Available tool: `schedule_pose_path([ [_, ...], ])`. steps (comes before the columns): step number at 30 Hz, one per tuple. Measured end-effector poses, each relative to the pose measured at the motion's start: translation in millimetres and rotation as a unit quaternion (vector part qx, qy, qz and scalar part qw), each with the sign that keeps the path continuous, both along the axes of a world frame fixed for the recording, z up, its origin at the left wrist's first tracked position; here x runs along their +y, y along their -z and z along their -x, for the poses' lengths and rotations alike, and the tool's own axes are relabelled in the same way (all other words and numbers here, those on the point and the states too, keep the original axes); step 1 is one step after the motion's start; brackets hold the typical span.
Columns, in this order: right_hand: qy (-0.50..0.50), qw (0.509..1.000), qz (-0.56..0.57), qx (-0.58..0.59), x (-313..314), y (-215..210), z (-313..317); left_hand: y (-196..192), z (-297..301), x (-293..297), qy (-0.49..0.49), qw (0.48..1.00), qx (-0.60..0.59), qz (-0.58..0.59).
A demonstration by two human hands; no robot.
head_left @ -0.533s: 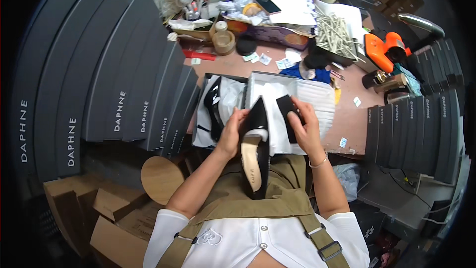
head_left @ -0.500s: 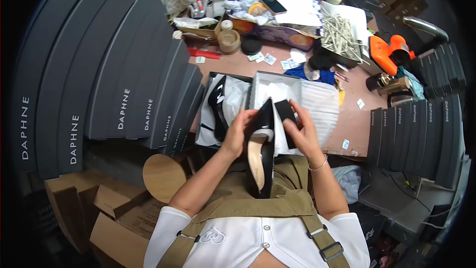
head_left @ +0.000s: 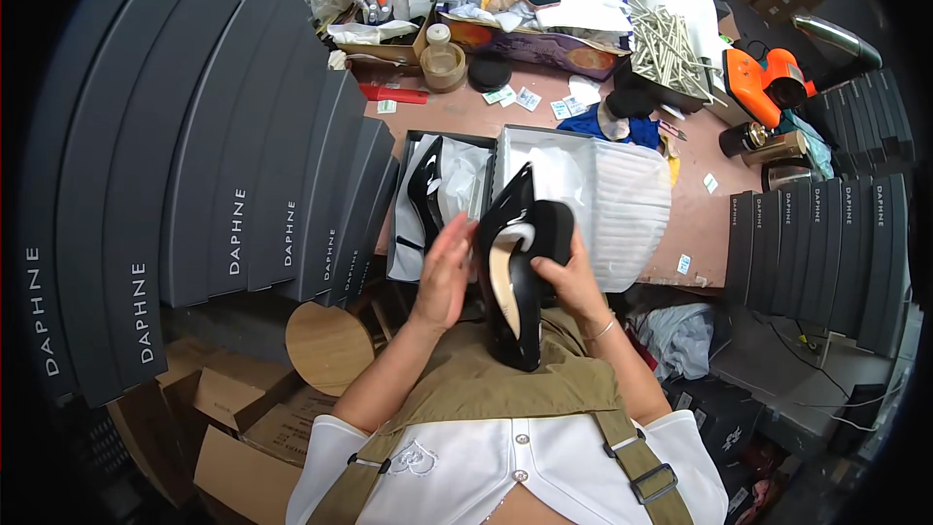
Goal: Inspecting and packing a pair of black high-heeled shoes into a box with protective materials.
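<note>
A black patent pointed pump with a beige insole stands tilted over my lap, toe up. White paper fills its toe. My left hand is beside the shoe's left side, its fingers stretched out and open. My right hand grips a dark, flat, block-like pad, thumb across its lower end. The pad lies against the shoe's right side, and part of it is hidden by my fingers. Behind them, a second black pump lies in a white-lined shoe box.
White pleated wrapping spreads beside the box lid. Tall stacks of dark shoe boxes rise at left, with more boxes at right. An orange heat-gun-like tool and a tray of white sticks stand at the back right.
My left hand has come off the shoe and opened to its left. My right hand has brought the dark pad left against the shoe, which now leans more.
</note>
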State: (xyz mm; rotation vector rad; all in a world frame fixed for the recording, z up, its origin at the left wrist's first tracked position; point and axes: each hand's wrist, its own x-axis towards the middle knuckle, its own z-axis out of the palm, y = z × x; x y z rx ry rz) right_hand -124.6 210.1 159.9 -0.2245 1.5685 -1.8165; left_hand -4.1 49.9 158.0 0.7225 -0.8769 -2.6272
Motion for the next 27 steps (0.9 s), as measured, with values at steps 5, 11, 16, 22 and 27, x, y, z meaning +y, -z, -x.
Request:
schedule_pose_path([
  [5, -0.005, 0.98, -0.094, 0.175, 8, -6, 76, 82, 3, -71, -0.075, 0.92, -0.256, 0.288],
  [11, -0.144, 0.861, -0.296, 0.389, -5, 53, 94, 140, 26, -83, 0.034, 0.763, -0.41, 0.499],
  [16, -0.079, 0.898, -0.228, 0.367, -14, 29, 79, 95, 16, -77, -0.067, 0.828, -0.319, 0.457],
  [22, -0.042, 0.905, -0.124, 0.405, -48, -36, 37, 19, 2, -40, 0.028, 0.995, -0.086, 0.04],
  [27, -0.045, 0.834, -0.086, 0.543, -58, -63, 19, -14, -1, -2, 0.021, 0.998, -0.046, 0.044],
])
